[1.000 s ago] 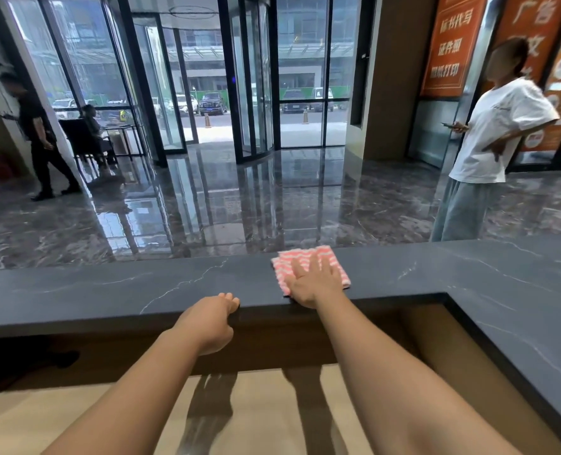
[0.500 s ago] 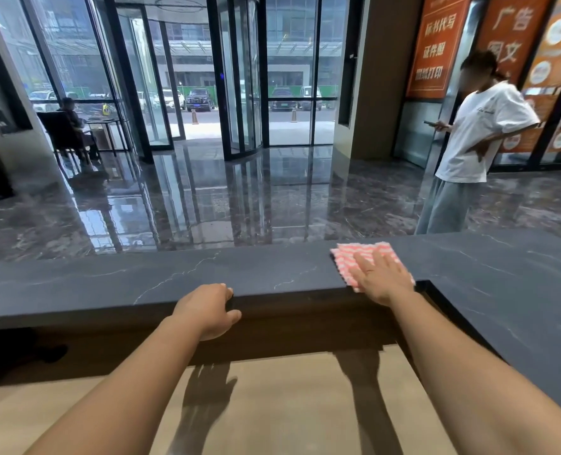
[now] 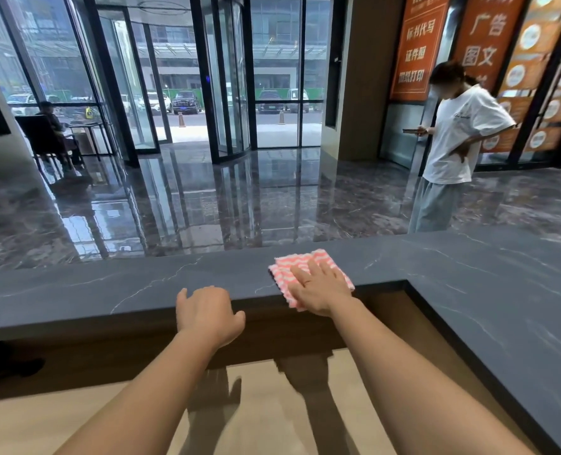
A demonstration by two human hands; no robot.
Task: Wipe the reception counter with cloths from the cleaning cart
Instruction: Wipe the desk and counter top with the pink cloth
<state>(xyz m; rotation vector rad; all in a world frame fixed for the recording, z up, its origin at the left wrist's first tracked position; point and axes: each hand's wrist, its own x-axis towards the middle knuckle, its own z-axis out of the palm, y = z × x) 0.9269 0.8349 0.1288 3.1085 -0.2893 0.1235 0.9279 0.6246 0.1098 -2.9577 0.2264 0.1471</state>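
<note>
A dark grey marbled reception counter [image 3: 92, 290] runs across the view and turns toward me on the right. A folded pink-and-white striped cloth [image 3: 292, 267] lies on it near the inner edge. My right hand [image 3: 321, 287] presses flat on the cloth with fingers spread, and the cloth's near corner hangs over the edge. My left hand [image 3: 207, 313] rests curled on the counter's inner edge to the left of the cloth, holding nothing I can see. No cleaning cart is in view.
A lower light wooden desk surface [image 3: 266, 405] lies below the counter. Beyond the counter a person in a white T-shirt [image 3: 459, 133] stands looking at a phone on the glossy marble floor. Glass doors [image 3: 226, 77] stand behind, and someone sits at far left [image 3: 51, 123].
My right hand slid the cloth to the right along the counter, then back to the left a little. My left hand stayed on the counter's edge.
</note>
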